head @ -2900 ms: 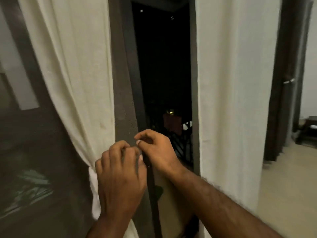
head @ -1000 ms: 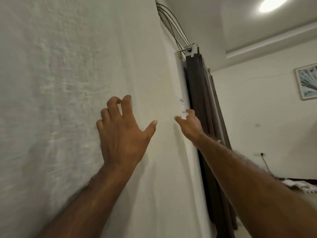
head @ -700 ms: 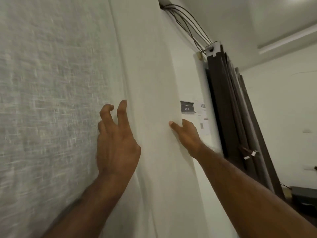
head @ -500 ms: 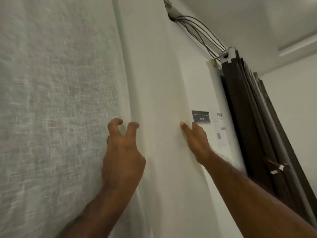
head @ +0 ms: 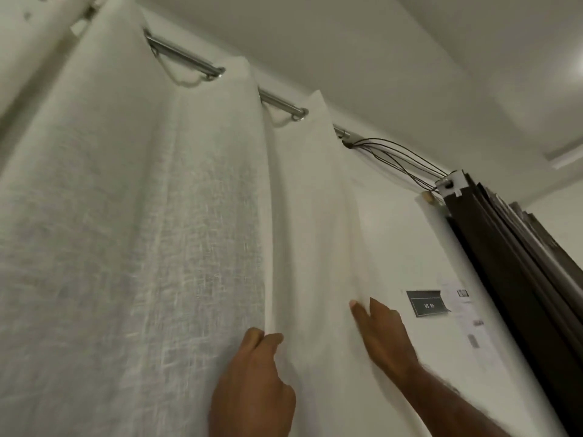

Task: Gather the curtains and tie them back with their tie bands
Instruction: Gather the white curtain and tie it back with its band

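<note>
A person's left hand (head: 254, 386) pinches a pleat of the white curtain (head: 132, 247) between curled fingers (head: 252, 337), apparently to bunch cloth hanging spread along its metal rod (head: 186, 56). The right hand (head: 385, 339) lies flat on the curtain's free edge, fingers straight and together, likely to sweep it inward.

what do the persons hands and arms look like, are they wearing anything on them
Bare throughout. The left hand and right hand show no gloves, rings or bands. The right forearm is uncovered to the frame's edge, with fine hair and no sleeve or watch. The left arm is out of frame past the wrist.
</note>
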Action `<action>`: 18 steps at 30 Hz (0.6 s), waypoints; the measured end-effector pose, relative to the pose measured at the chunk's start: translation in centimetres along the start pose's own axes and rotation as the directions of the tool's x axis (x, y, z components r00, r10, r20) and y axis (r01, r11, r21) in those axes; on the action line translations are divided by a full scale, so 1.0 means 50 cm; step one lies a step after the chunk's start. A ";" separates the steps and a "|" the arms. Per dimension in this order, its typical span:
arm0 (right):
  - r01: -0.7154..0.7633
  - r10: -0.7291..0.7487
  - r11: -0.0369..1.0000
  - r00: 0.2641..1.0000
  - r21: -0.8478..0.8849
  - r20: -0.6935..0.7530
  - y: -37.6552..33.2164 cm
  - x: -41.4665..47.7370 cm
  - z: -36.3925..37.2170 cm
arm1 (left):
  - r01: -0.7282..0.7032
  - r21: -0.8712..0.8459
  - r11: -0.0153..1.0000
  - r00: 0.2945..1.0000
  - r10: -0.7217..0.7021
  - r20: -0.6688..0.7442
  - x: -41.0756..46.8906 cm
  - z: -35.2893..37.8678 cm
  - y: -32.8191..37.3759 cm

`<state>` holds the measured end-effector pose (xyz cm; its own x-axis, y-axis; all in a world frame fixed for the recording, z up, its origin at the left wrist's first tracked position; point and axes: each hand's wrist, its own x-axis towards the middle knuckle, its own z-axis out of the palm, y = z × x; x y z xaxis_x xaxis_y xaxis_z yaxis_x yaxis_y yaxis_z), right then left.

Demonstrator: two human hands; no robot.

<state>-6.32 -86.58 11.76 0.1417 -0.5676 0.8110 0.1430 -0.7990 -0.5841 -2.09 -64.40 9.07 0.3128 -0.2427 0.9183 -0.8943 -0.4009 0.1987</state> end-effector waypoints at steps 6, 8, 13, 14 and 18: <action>0.031 -0.031 1.000 0.996 0.003 0.081 -0.145 -0.079 0.041 | 0.079 -0.053 0.995 0.990 -0.084 -0.115 -0.029 -0.125 -0.021; 0.044 -0.050 0.997 0.994 0.057 0.100 -0.215 -0.114 0.075 | 0.107 -0.054 0.993 0.984 -0.113 -0.136 -0.040 -0.183 -0.047; 0.196 -0.223 0.969 0.956 0.150 0.190 -0.446 -0.243 0.166 | 0.153 -0.018 0.988 0.971 -0.153 -0.181 -0.045 -0.341 -0.137; 0.252 -0.281 0.956 0.935 0.152 0.217 -0.488 -0.273 0.183 | 0.147 -0.006 0.989 0.969 -0.145 -0.202 -0.041 -0.367 -0.153; 0.241 -0.274 0.959 0.920 0.146 0.279 -0.583 -0.349 0.227 | 0.119 0.004 0.993 0.973 -0.116 -0.201 -0.062 -0.446 -0.218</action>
<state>-1.88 -51.11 14.27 0.3645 -0.2479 0.8976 0.3148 -0.8743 -0.3694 -0.43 -39.59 11.70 0.3437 -0.0119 0.9390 -0.8494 -0.4304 0.3055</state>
